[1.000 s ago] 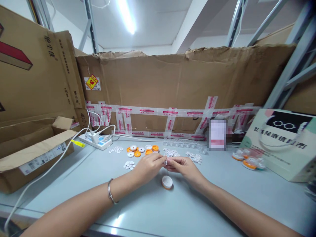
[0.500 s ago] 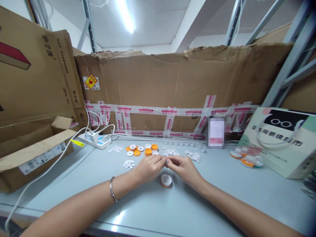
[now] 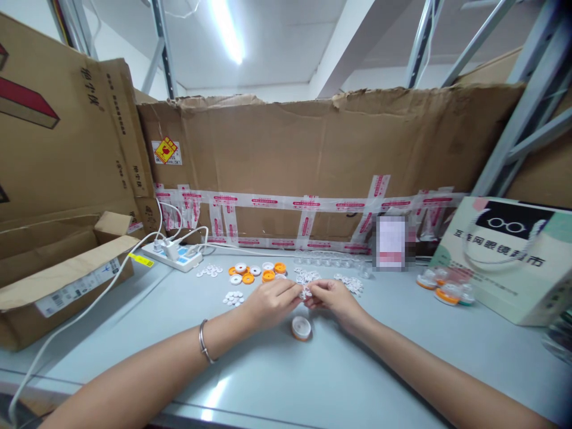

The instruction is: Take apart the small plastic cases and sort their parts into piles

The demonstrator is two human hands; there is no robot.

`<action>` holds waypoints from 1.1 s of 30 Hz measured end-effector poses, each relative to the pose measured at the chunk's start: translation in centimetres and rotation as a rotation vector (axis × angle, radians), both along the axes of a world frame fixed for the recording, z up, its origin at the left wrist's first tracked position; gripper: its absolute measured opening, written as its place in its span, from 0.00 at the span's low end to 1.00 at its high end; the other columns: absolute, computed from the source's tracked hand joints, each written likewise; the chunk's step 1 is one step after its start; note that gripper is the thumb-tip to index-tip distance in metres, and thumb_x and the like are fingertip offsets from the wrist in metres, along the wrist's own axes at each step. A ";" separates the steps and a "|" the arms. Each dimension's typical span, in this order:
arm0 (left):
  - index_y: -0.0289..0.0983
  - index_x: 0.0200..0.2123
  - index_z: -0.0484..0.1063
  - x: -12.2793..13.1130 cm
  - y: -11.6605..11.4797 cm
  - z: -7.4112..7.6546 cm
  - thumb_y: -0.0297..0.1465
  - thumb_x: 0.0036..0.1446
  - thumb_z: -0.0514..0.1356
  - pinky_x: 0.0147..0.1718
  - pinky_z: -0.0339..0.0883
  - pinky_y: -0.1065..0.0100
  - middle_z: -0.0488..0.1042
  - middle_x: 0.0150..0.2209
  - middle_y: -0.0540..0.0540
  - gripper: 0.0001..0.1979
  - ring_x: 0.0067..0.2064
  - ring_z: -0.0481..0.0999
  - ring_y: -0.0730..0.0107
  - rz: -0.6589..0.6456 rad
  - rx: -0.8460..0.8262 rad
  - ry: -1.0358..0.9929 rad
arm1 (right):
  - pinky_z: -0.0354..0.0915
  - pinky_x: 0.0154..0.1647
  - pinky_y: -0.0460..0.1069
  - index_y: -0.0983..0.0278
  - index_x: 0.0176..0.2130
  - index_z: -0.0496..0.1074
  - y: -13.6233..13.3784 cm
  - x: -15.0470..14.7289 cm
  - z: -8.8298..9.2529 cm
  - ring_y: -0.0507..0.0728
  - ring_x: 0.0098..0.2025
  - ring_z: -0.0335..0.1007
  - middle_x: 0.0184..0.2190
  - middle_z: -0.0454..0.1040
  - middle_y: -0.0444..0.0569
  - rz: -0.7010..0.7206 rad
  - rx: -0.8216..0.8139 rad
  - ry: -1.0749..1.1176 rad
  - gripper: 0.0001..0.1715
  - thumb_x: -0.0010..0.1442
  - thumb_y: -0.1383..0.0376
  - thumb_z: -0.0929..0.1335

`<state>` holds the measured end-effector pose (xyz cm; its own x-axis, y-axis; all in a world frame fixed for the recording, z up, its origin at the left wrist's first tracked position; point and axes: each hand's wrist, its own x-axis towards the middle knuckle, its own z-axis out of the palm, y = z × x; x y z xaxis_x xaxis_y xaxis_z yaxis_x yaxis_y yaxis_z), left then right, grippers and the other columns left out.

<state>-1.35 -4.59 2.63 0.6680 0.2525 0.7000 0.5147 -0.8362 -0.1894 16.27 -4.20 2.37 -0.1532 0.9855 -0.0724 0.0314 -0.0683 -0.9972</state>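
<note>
Between the fingertips of both hands is a small white plastic piece (image 3: 305, 293); its exact kind is too small to make out. My left hand (image 3: 276, 300) pinches it from the left, and my right hand (image 3: 334, 300) pinches it from the right. Just below them on the table stands a round white cup with an orange base (image 3: 301, 328). Behind my hands lies a pile of small white plastic parts (image 3: 308, 276), partly covered by the fingers. A second pile of white parts (image 3: 349, 283) is to the right of it.
Orange and white round caps (image 3: 248, 277), white discs (image 3: 233, 298) and white rings (image 3: 209, 270) lie left of my hands. Farther back are clear cups (image 3: 330, 258) and a power strip (image 3: 179, 256). A paper bag (image 3: 500, 256) stands right; an open carton (image 3: 67, 280) stands left.
My right hand's fingers have spread slightly and shifted a little right. The white piece between the fingertips now shows more. The cup on the table has stayed in place.
</note>
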 end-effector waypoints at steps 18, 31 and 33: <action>0.36 0.43 0.70 -0.4 0.8 0.0 0.26 0.57 0.50 0.36 0.66 0.67 0.72 0.35 0.45 0.12 0.36 0.71 0.69 0.073 -0.509 -0.300 | 0.61 0.28 0.48 0.66 0.27 0.75 4.9 3.6 -2.1 0.55 0.25 0.67 0.20 0.73 0.47 -0.165 0.451 -0.518 0.17 0.49 0.56 0.64; 0.35 0.44 0.70 -0.3 0.9 -0.3 0.26 0.58 0.51 0.40 0.66 0.64 0.73 0.38 0.44 0.12 0.40 0.71 0.66 0.056 -0.540 -0.290 | 0.59 0.27 0.48 0.65 0.26 0.74 4.9 3.6 -1.9 0.55 0.23 0.66 0.18 0.72 0.46 -0.207 0.439 -0.538 0.14 0.46 0.57 0.65; 0.35 0.44 0.70 -0.2 0.8 -0.3 0.27 0.58 0.51 0.41 0.66 0.64 0.73 0.38 0.44 0.12 0.40 0.72 0.67 0.046 -0.541 -0.294 | 0.59 0.27 0.48 0.65 0.26 0.72 4.9 3.6 -2.0 0.55 0.23 0.66 0.17 0.71 0.45 -0.223 0.446 -0.526 0.13 0.46 0.57 0.65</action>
